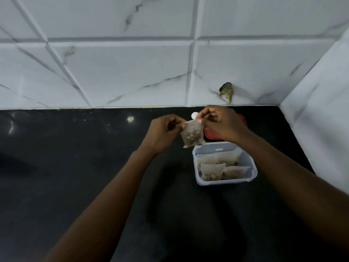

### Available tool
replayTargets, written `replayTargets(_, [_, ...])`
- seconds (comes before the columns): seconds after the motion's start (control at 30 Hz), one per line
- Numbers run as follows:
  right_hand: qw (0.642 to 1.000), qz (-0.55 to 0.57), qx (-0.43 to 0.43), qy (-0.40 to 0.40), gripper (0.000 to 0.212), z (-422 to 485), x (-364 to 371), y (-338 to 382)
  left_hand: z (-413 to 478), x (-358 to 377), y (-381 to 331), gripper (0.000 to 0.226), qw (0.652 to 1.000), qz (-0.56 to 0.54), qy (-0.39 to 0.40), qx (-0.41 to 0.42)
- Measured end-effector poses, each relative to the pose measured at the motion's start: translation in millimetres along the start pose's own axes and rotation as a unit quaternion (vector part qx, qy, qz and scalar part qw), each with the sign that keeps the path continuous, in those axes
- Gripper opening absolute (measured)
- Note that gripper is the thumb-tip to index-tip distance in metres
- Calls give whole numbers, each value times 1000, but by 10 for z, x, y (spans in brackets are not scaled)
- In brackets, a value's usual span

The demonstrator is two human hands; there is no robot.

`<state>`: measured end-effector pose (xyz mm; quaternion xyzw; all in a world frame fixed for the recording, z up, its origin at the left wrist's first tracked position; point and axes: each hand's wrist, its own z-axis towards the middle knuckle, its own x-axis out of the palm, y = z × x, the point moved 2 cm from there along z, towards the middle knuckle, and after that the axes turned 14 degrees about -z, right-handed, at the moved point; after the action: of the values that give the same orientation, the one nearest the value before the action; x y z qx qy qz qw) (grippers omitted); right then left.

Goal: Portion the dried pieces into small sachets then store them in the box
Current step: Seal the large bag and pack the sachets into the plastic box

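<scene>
A small clear sachet [192, 135] with dried brownish pieces hangs in the air above the black counter. My left hand [164, 131] pinches its top left corner, and my right hand [221, 123] pinches its top right edge. Just below and to the right stands an open translucent plastic box [253, 167] holding several filled sachets [211, 172] standing on edge. A red lid [212, 135] lies behind the box, mostly hidden by my right hand. A small white round thing [194, 115] shows at my right hand's fingertips.
The black counter [75, 167] runs to a white marble-tiled wall [132, 72] at the back and a side wall [321, 120] at the right. A dark damaged spot [227, 91] marks the back wall above the counter.
</scene>
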<state>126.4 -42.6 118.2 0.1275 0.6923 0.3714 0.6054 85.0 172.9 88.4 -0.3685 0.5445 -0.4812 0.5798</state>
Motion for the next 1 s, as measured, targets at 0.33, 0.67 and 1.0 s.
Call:
replayTargets(0.33, [997,36,68,-3,7,-973,-386,-490,-306,905,-195,9,996,-21,76,31])
replayTargets(0.67, [993,-78,61,61,13,-1277,-85,-791,-528,1219,84,14,980,99,168,-29])
replayTargets(1.0, [967,-245,66,35,15,-1125,128,-826,-315,1375,191,21,962,196,179,-71])
